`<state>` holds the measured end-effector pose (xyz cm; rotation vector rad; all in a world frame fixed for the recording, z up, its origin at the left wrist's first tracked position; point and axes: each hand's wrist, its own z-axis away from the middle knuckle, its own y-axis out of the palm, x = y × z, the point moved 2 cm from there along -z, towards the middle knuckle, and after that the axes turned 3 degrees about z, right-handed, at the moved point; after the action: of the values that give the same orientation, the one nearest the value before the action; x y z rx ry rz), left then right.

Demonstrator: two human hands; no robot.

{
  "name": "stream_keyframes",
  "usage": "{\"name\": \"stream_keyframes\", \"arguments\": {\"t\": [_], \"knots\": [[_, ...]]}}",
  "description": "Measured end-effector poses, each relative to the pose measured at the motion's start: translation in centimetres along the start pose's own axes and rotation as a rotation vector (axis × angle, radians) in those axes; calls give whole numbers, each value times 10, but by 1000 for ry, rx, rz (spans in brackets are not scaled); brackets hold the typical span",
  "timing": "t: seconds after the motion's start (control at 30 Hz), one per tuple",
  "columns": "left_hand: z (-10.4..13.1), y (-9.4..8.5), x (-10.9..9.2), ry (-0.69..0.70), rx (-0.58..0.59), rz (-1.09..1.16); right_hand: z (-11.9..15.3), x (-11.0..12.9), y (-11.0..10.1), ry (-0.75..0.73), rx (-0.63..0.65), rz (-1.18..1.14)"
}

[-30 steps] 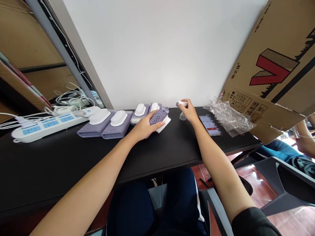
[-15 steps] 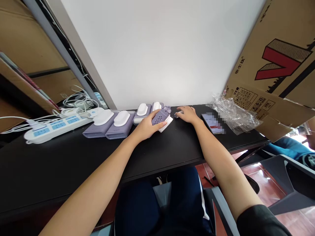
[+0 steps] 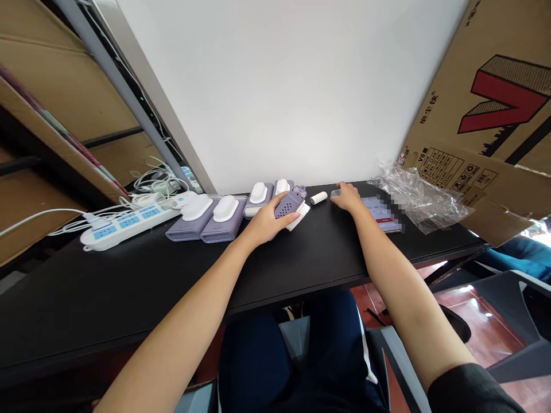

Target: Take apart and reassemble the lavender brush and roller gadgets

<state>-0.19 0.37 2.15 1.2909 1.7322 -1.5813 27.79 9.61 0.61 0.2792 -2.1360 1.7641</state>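
My left hand [image 3: 267,221] is wrapped round a purple device [image 3: 290,202] with small holes in its face. Under it, a white printed slip [image 3: 300,217] sticks out. A small white cylinder [image 3: 318,198] lies on the black table [image 3: 284,269] between my hands. My right hand [image 3: 346,197] is further right with its fingers closed at a small clear object [image 3: 336,194], which is mostly hidden. Left of my left hand are two larger purple cases [image 3: 224,225] with white tops, and behind it two smaller purple units [image 3: 259,193] with white tops.
A white power strip [image 3: 124,223] with tangled cables lies at the left. Right of my right hand is a phone [image 3: 381,213], partly pixelated, then crumpled clear plastic [image 3: 424,195]. A large cardboard box [image 3: 456,155] leans at the right; a white wall [image 3: 284,92] stands behind.
My right hand has moved off the small white cylinder, which now lies uncovered, to a small clear object right of it. My left hand still holds the purple device. The whole view has shifted slightly.
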Motion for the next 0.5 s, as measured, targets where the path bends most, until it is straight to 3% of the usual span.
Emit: {"name": "stream_keyframes", "arguments": {"t": [0.2,0.4,0.5], "knots": [[-3,0,3,10,-17,11,3,10,3,64,-145,-66],[-4,1,6,32,-6,28,14,46,6,-281,-262,-208],[-4,1,8,42,-11,28,18,53,12,-330,-239,-134]]}}
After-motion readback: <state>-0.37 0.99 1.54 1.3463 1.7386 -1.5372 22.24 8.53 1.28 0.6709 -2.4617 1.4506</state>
